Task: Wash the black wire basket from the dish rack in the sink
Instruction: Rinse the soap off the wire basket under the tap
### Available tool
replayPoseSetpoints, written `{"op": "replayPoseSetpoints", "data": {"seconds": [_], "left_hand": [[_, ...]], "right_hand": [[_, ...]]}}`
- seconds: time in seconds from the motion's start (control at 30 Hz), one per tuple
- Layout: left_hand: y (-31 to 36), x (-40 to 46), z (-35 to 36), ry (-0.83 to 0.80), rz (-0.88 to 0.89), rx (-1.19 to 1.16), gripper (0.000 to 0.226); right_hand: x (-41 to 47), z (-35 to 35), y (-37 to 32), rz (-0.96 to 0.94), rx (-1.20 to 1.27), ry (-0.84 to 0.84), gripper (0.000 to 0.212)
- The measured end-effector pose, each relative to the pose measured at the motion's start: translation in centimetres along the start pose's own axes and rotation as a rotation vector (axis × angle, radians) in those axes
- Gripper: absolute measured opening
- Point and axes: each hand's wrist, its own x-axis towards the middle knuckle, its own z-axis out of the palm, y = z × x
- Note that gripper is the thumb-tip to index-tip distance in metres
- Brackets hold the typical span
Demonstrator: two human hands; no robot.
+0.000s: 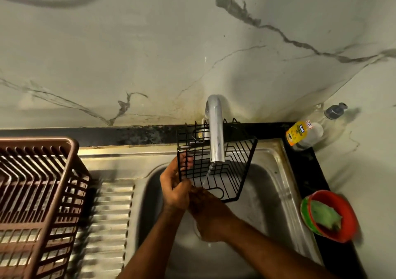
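Observation:
The black wire basket [235,167] hangs tilted over the steel sink [272,193], right under the chrome tap [216,133]. A thin stream of water runs from the spout into it. My left hand [174,188] grips the basket's left wall, fingers curled through the wires. My right hand [205,212] is at the basket's near bottom corner, just beside the left hand; how its fingers lie is hard to tell.
A brown plastic dish rack [36,203] stands on the ribbed drainboard [107,225] at the left. On the black counter at the right are a dish soap bottle [304,134] and a red bowl [342,208] holding a green sponge [323,214]. The marble wall rises behind the tap.

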Motion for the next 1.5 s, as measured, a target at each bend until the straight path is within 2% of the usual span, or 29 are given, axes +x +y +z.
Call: {"op": "replayPoseSetpoints", "data": {"seconds": [0.07,0.2,0.27,0.33,0.4,0.47,0.53,0.57,0.63,0.67,0.7,0.77,0.87,0.93,1.03,1.13,1.2,1.27,1.33,1.43,1.47,1.5], "left_hand": [[0.3,-0.1,-0.1,0.006,0.017,0.019,0.046],[-0.2,-0.3,0.3,0.108,-0.049,0.028,0.034],[-0.5,-0.8,1.3,0.121,-0.082,0.074,0.032],[-1.0,-1.3,1.9,0.108,-0.117,0.13,0.038],[-1.0,-1.3,1.9,0.133,-0.166,0.179,0.042],[-1.1,-1.3,1.0,0.138,-0.182,0.219,0.039],[-0.9,-1.4,-0.1,0.091,-0.22,0.27,0.046],[-0.8,-1.3,-0.8,0.059,-0.254,0.303,0.055],[-0.2,-1.2,-1.9,-0.001,-0.297,0.379,0.072],[0.1,-1.1,-2.3,-0.039,-0.291,0.405,0.072],[0.6,-1.0,-2.5,-0.083,-0.27,0.417,0.068],[1.6,-0.7,-2.3,-0.141,-0.235,0.446,0.06],[3.3,0.2,-1.8,-0.223,-0.2,0.598,0.065],[4.2,0.7,-1.5,-0.313,-0.146,0.724,0.071],[5.0,1.4,-1.5,-0.45,-0.057,0.874,0.082],[5.6,1.3,-3.7,-0.555,-0.091,1.045,0.114],[6.2,0.6,-6.2,-0.454,-0.182,0.911,0.121],[6.2,-1.2,-7.6,-0.357,-0.32,0.561,0.124],[4.8,-3.3,-7.0,-0.298,-0.406,0.327,0.124],[1.1,-4.8,-5.0,-0.088,-0.333,0.204,0.104],[0.2,-4.7,-4.5,-0.015,-0.3,0.202,0.093],[-0.6,-4.5,-4.3,0.024,-0.267,0.203,0.084]], "right_hand": [[-0.7,-0.4,2.0,0.068,-0.065,0.031,0.1],[-1.4,-0.1,2.3,0.5,-0.025,0.092,0.103],[-0.4,0.4,1.3,0.598,-0.019,0.055,0.099],[0.6,1.4,-0.1,0.527,-0.026,0.014,0.095],[0.6,1.9,-1.2,0.278,-0.01,-0.036,0.096],[-0.9,0.8,-0.8,0.031,0.13,-0.047,0.091],[-3.2,-0.2,1.0,-0.074,0.329,0.113,0.076],[-4.5,-0.5,1.9,-0.037,0.367,0.278,0.067],[-6.5,0.0,3.8,0.213,0.369,0.703,0.049],[-7.1,0.3,4.5,0.374,0.396,0.873,0.042],[-7.0,0.7,5.2,0.525,0.457,0.962,0.042],[-6.5,0.8,6.2,0.651,0.788,0.867,0.045],[-4.8,0.8,6.5,0.436,1.505,0.559,0.051],[-4.2,0.6,5.8,0.37,1.76,0.482,0.06],[-3.6,0.9,4.5,0.424,1.921,0.536,0.056],[-3.6,1.1,3.6,0.452,2.04,0.516,0.056],[-3.8,1.2,3.4,0.457,2.103,0.48,0.057],[-4.0,1.5,3.3,0.45,2.158,0.437,0.054],[-4.0,1.5,2.6,0.447,2.183,0.392,0.049],[-3.6,1.2,0.9,0.47,2.254,0.335,0.04],[-3.5,1.3,0.6,0.535,2.222,0.306,0.034],[-3.5,1.1,0.2,0.61,2.08,0.28,0.027]]}}
